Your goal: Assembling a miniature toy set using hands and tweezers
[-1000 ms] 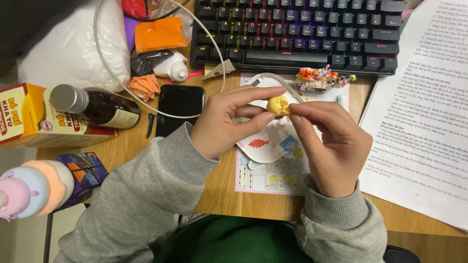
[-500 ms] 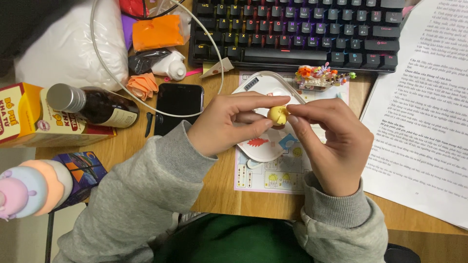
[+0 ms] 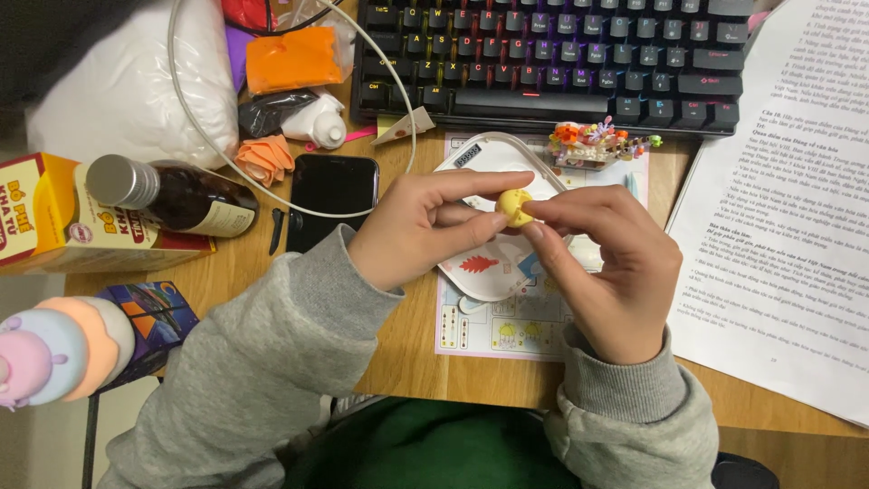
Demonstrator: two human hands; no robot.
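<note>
A small yellow lump of clay (image 3: 512,205) is pinched between the fingertips of both hands, held above a white plastic lid (image 3: 493,268) with a red leaf print. My left hand (image 3: 425,226) grips the lump from the left with thumb and forefinger. My right hand (image 3: 615,267) presses on it from the right with its fingertips. Under the lid lies a printed instruction sheet (image 3: 507,330). A small colourful clay figure (image 3: 593,145) stands just beyond the lid, near the keyboard.
A black keyboard (image 3: 552,59) spans the back. Printed paper pages (image 3: 783,208) lie at right. A black phone (image 3: 332,199), dark glass bottle (image 3: 172,195), yellow carton (image 3: 54,217), orange clay packet (image 3: 294,56), white cable (image 3: 190,109) and white bag (image 3: 118,91) crowd the left.
Both hands with the yellow lump have dipped slightly lower and the fingers have shifted on it; nothing else on the desk moved.
</note>
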